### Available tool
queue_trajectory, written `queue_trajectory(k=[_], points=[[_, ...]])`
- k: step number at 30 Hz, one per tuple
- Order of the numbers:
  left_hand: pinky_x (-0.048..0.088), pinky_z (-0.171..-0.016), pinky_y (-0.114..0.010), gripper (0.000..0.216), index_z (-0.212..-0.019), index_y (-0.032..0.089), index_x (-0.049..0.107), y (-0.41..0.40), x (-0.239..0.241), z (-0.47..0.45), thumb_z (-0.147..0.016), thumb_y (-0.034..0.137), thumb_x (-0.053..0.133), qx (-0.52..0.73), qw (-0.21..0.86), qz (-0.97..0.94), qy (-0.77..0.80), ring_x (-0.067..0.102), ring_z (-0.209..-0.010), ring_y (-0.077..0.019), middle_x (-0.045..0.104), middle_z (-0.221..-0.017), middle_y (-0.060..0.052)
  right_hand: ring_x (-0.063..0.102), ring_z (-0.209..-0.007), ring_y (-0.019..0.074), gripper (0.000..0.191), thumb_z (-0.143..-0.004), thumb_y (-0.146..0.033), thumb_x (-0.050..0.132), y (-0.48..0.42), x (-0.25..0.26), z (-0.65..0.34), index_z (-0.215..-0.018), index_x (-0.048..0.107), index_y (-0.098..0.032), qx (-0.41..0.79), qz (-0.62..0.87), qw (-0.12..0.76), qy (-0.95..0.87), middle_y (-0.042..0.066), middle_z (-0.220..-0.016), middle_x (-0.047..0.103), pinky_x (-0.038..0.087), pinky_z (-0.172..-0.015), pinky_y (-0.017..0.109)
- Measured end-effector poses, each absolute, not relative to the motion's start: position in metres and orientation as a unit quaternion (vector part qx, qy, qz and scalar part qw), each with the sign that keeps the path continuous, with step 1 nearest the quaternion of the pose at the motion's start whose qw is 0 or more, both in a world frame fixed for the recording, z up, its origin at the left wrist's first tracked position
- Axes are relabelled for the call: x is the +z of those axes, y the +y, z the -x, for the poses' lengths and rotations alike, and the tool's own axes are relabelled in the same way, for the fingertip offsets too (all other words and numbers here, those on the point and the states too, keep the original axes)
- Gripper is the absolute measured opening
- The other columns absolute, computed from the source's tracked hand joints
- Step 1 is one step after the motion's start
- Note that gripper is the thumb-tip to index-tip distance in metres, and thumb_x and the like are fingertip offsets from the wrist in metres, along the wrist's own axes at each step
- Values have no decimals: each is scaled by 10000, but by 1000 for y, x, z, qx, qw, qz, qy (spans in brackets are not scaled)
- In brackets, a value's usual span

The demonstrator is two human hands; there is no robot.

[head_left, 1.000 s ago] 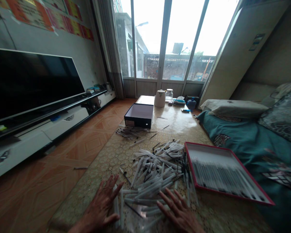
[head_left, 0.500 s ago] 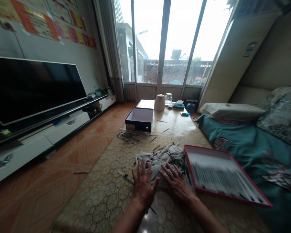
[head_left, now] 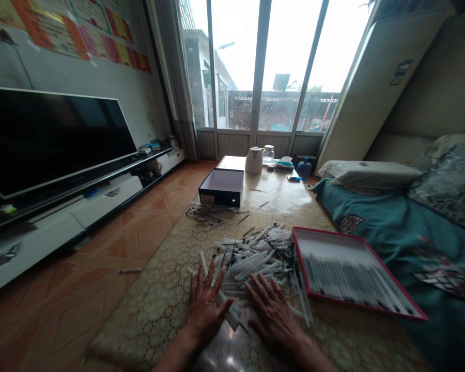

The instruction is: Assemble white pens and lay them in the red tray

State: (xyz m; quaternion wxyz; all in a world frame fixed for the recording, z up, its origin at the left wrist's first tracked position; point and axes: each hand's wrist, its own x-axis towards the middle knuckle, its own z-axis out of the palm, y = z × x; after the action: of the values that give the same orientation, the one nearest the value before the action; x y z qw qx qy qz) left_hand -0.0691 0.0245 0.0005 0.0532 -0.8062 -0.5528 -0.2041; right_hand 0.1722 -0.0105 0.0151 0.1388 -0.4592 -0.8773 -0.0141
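A loose pile of thin white and clear plastic tubes [head_left: 256, 258], some with black tips, lies on the patterned tabletop [head_left: 151, 289]. My left hand [head_left: 206, 302] rests palm down at the pile's near left edge, fingers spread, with several tubes beside and under its fingertips. Palm down too, my right hand [head_left: 271, 310] touches the near side of the pile with its fingers apart. To the right, a red-rimmed shallow box [head_left: 329, 235] holds a row of similar tubes lying side by side, black ends toward me.
A dark open box [head_left: 220, 199] stands farther up the table, with scattered black-tipped sticks [head_left: 207, 214] before it. At the far end are a kettle [head_left: 254, 160], a glass jar [head_left: 268, 155] and a tissue pack [head_left: 284, 163]. A bed with a teal cover [head_left: 356, 206] flanks the right side.
Both hands have drawn back toward me, the left one also shifting left. More of the pile now shows, and some tubes lie nearer to me between the hands.
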Motion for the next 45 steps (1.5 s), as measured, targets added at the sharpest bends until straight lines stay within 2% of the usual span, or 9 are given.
queue_trajectory(k=[4, 8, 14, 19, 26, 30, 34, 41, 45], points=[[107, -1042, -571, 673, -1398, 271, 218, 30, -6, 54, -815, 548, 405, -223, 50, 766, -601, 64, -1363, -335, 230, -1491, -92, 106, -1363, 259, 643, -889, -433, 401, 14, 14, -167, -1434, 94, -284, 8, 464, 115, -878, 30, -1495, 128, 107, -1075, 514], [151, -1045, -549, 661, -1405, 234, 217, 34, -7, 36, -836, 524, 386, -251, 48, 730, -633, 100, -1361, -322, 230, -1487, -118, 121, -1362, 240, 598, -889, -359, 420, 36, 15, -170, -1425, 162, -293, -2, 458, 113, -882, 22, -1492, 162, 101, -1080, 502], [100, -1047, -577, 652, -1396, 282, 240, 15, -3, 39, -820, 532, 412, -244, 46, 755, -607, 63, -1367, -328, 184, -1504, -90, 265, -1313, 211, 479, -887, -243, 400, 36, 20, -172, -1363, 352, -221, -39, 484, 206, -850, 65, -1424, 344, 241, -1053, 420], [110, -1049, -574, 638, -1398, 290, 234, 7, -6, 40, -828, 531, 387, -219, 35, 753, -620, 93, -1369, -304, 216, -1497, -75, 446, -1136, 217, 321, -872, -209, 434, 58, 40, -152, -1178, 531, -196, 4, 541, 261, -800, 93, -1229, 527, 329, -958, 372], [122, -1048, -575, 612, -1383, 210, 314, 17, -18, 42, -843, 490, 381, -238, 66, 717, -651, 140, -1357, -317, 299, -1460, -123, 495, -1001, 179, 194, -891, -232, 442, 118, 60, -102, -909, 635, -243, 67, 562, 146, -811, 36, -969, 611, 304, -863, 290], [103, -1053, -568, 556, -1357, 193, 371, 31, -17, 57, -860, 443, 370, -229, 76, 717, -654, 171, -1351, -310, 326, -1443, -141, 521, -957, 176, 184, -828, -168, 492, 139, 49, -92, -891, 656, -220, 80, 575, 122, -805, 50, -941, 619, 323, -812, 262], [86, -1054, -570, 563, -1332, 188, 414, 43, -17, 70, -853, 481, 366, -215, 85, 716, -659, 232, -1330, -312, 350, -1428, -155, 536, -939, 184, 210, -791, -162, 498, 146, 41, -96, -904, 673, -190, 87, 590, 98, -797, 78, -954, 622, 343, -785, 257], [115, -1043, -581, 612, -1395, 214, 284, 44, -17, 68, -856, 497, 347, -234, 86, 709, -660, 213, -1335, -318, 291, -1460, -140, 547, -986, 216, 209, -763, -271, 560, 153, 46, -92, -925, 687, -234, 88, 587, 55, -803, 69, -991, 650, 349, -830, 310], [126, -1034, -589, 617, -1404, 215, 260, 44, -14, 68, -859, 494, 341, -243, 76, 705, -661, 210, -1334, -329, 272, -1466, -147, 562, -991, 242, 192, -773, -259, 556, 155, 53, -79, -895, 689, -195, 79, 585, 32, -807, 102, -977, 668, 347, -864, 364]])
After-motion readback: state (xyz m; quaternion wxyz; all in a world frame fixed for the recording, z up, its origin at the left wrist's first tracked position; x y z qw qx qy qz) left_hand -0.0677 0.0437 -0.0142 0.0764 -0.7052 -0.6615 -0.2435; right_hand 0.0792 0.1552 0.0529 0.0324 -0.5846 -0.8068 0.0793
